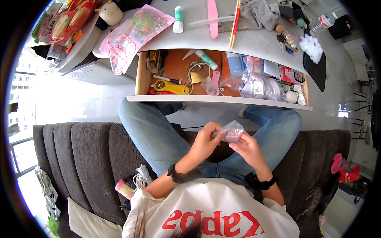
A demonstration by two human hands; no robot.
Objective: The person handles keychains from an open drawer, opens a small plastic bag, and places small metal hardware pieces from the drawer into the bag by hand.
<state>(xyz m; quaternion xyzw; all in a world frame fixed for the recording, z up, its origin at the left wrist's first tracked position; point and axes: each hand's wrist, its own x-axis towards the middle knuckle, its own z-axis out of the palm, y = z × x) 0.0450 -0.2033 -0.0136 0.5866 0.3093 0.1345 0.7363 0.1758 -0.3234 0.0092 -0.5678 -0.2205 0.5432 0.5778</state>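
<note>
Above my lap I hold a small clear plastic bag (233, 132) with something pale pinkish in it that I cannot make out. My left hand (207, 139) pinches the bag's left side, fingers curled. On the right side, my right hand (247, 147) grips it between thumb and fingers. Just ahead of my knees is an open drawer (222, 99). Inside it lie a yellow-handled tool (171, 87), a pink-handled tool (214, 83), a brass padlock (197, 77), a glue stick (207, 59) and a clear plastic bag with a white label (254, 88).
On the tabletop (194, 39) are a pink pouch of colourful bands (145, 29), another glue stick (178, 20), a pink strip (212, 18), chopsticks (235, 25), a grey cloth (254, 18) and a white fluffy clump (311, 48). A dark sofa (91, 158) is beneath me.
</note>
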